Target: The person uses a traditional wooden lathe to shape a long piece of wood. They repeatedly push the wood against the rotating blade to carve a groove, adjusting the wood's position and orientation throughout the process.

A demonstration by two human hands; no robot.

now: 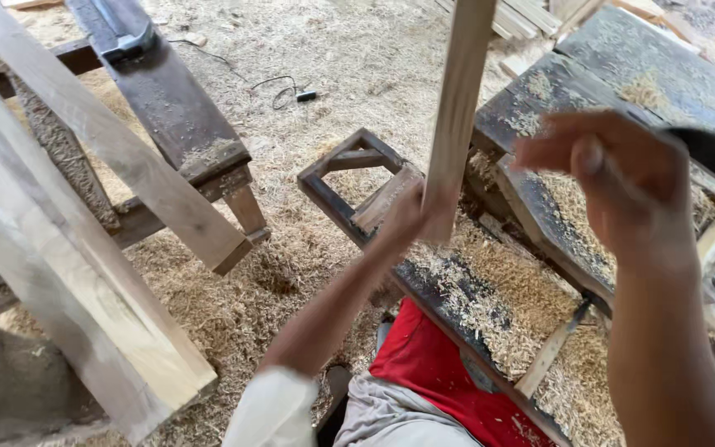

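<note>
Sawdust floor (333, 50) lies open between the leaning planks (84, 215) at left and the dark workbench (498, 306), whose near edge runs diagonally past the red cloth (432, 364). Left hand (411, 217) clenches the lower end of an upright wooden slat (459, 91) over that edge. Right hand (622, 182), blurred, fingers wrapped around a dark tool (709, 151), hangs above the bench.

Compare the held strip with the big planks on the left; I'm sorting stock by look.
The strip is narrow and stands nearly upright, gripped at its lower end by the left hand. The planks are far wider, lean at a slant, and no hand touches them. The strip looks browner, the planks paler. Both are bare sawn wood above a sawdust-covered floor.
</note>
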